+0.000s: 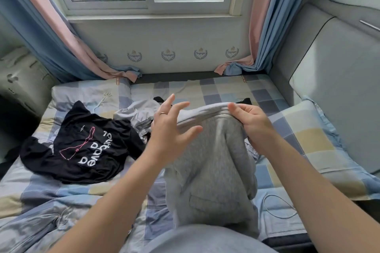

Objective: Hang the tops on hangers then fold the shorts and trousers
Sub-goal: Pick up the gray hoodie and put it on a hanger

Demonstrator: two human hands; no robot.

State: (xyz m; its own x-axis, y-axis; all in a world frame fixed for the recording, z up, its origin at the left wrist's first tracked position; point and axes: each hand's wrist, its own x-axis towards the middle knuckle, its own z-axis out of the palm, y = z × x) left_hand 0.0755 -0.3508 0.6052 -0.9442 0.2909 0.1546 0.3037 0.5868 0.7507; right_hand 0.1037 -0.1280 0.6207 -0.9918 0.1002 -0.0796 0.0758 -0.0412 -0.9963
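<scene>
Right grip (249, 119) pinches the waistband of the grey bottoms (209, 162), held up over the bed (226, 88) centre, left grip (170, 127) splayed wide at its 9 o'clock end, black top (82, 146) further toward 9 o'clock.

left hand (172, 127): fingers spread, forearm from 7 o'clock | right hand (249, 121): pinching grey trousers (209, 160), forearm from 4 o'clock

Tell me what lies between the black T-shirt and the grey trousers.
In the head view, a crumpled pale grey garment lies between the black T-shirt and the grey trousers; the left hand reaches across.
</scene>
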